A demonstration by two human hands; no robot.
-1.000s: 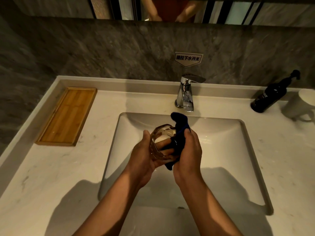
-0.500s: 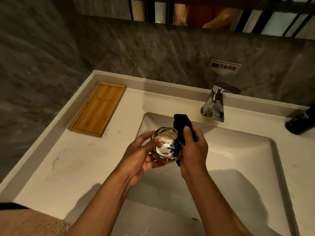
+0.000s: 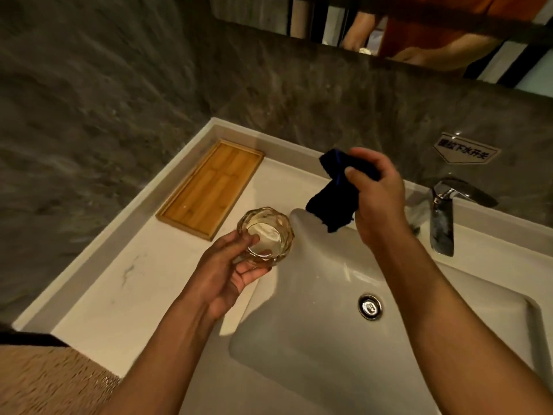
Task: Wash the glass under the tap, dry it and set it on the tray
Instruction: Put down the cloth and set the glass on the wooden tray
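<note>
Amber faceted glass sits mouth-up in the left hand, whose grip curls round its near side, thumb on the rim. It hangs over the pale bench at the basin's left rear corner, just beside the near short edge of the bamboo tray but apart from it. Bare bench lies between glass and tray. The right hand holds a dark blue cloth bunched in its grip, above the basin's rear edge, left of the chrome tap. Dark marbled wall rises behind, with a mirror above.
</note>
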